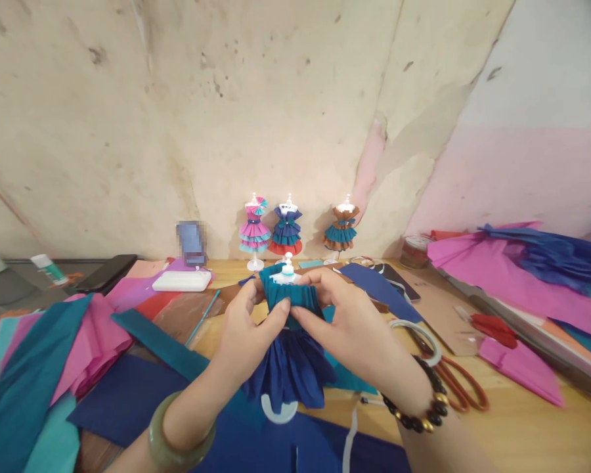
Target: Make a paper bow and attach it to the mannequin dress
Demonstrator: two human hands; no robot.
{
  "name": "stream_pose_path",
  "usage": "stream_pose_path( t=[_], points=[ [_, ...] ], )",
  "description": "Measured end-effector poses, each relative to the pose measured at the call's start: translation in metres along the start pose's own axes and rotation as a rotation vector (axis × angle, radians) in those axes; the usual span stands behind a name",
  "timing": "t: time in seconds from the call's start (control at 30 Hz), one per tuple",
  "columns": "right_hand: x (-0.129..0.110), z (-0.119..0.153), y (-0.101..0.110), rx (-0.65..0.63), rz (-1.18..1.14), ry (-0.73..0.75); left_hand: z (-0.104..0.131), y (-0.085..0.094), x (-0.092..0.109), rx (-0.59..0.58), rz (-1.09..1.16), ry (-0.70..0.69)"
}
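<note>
A small white dress form (286, 276) stands in front of me, wearing a teal pleated top (290, 299) over a dark blue gathered skirt (288, 368). My left hand (256, 328) pinches the left side of the teal top, its thumb pressed on the front. From the right, my right hand (345, 322) holds the other side of the top, thumb and fingers closed on the cloth near the waist. The two thumbtips are close together. Part of the waist is hidden behind the thumbs.
Three dressed mini forms (255, 230) stand by the wall. Coloured paper sheets (128, 397) lie left and beneath. Orange-handled scissors (465, 387), a white tape roll (423, 332) and pink sheets (502, 263) are right. A white box (181, 281) and phone (192, 243) sit back left.
</note>
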State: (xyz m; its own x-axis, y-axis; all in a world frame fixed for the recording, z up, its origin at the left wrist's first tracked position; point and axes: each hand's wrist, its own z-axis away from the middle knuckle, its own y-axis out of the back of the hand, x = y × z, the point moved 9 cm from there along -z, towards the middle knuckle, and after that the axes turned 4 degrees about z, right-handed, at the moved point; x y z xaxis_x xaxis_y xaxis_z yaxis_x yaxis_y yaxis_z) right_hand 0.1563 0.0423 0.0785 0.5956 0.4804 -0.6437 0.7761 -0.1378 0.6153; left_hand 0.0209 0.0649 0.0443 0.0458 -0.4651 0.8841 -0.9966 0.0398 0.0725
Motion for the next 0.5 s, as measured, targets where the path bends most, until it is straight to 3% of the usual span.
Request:
stream_pose_path(
  t=[0.23, 0.5],
  points=[
    [0.001, -0.003, 0.004, -0.047, -0.162, -0.011, -0.004, 0.008, -0.001, -0.007, 0.002, 0.049],
    [0.007, -0.008, 0.001, 0.031, -0.316, -0.039, -0.011, 0.011, -0.02, -0.032, 0.149, 0.188]
  ],
)
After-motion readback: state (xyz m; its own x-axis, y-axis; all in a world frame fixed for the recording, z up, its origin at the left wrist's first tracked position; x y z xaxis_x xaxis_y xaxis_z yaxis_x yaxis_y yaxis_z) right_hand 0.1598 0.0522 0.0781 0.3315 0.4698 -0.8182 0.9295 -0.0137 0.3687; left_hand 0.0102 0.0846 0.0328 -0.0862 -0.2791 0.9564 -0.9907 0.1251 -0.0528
